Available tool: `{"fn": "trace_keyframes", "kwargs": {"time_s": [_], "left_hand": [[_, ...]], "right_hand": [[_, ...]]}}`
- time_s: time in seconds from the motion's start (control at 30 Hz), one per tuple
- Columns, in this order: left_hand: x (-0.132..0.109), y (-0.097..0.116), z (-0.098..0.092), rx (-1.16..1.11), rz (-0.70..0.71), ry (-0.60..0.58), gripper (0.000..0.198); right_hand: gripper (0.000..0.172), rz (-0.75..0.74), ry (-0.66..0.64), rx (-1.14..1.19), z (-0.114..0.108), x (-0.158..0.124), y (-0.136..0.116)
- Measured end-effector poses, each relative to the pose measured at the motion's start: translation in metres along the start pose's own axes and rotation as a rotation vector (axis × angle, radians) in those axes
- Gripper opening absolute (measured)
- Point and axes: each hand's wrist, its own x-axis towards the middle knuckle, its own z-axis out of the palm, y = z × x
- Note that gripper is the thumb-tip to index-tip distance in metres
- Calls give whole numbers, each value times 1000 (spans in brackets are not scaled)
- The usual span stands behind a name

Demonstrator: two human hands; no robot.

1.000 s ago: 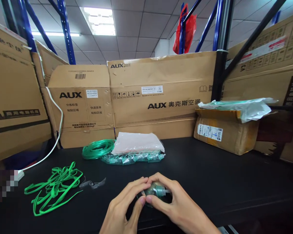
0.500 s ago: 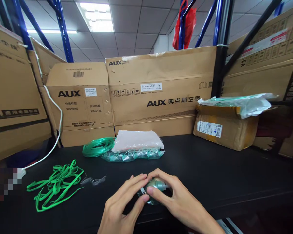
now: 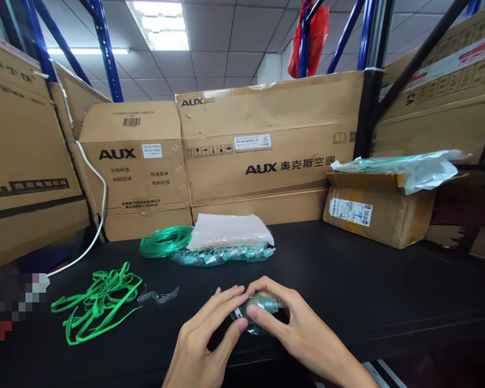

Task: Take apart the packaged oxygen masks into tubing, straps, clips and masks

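Observation:
Both hands are closed around a clear green oxygen mask (image 3: 262, 325) at the front of the black table. My left hand (image 3: 210, 328) grips its left side, near a small metal strip, with thumb and fingertips. My right hand (image 3: 285, 318) is curved over the right side, thumb pressed on the shell and fingers along the far edge. A pale green connector on the mask points right between the right thumb and index finger. Parts of the mask are hidden by the fingers.
Left on the black table (image 3: 331, 280) lie tangled green elastic straps (image 3: 99, 302) and clear thin pieces (image 3: 158, 295). Behind are coiled green tubing (image 3: 165, 241) and a bagged pack (image 3: 230, 234). A small carton (image 3: 383, 215) stands right; large cartons (image 3: 267, 129) wall the back.
The camera view has shifted slightly, so the surroundings sit a little to the right. Both hands keep nearly the same hold on the mask.

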Motion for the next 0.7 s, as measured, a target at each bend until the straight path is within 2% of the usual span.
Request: {"fn": "trace_keyframes", "kwargs": {"time_s": [0.23,0.33,0.43,0.53,0.63,0.7], "left_hand": [[4,4,-2,-34,-5,-21,41],[3,3,-1,-39,-47,-18,43],[-1,0,3,-62,-177,110,38],[-3,0,8,-113,-326,245,20],[-2,0,9,-134,-376,296,17],[1,0,5,-135,-381,316,17]], "right_hand": [[17,-17,-89,96,-2,0,-5],[15,-6,-101,124,-2,-3,-5],[17,9,-73,106,-1,-4,-4],[27,7,-33,151,6,1,-3],[46,-15,2,98,19,12,1],[51,-41,24,5,30,19,6]]}}
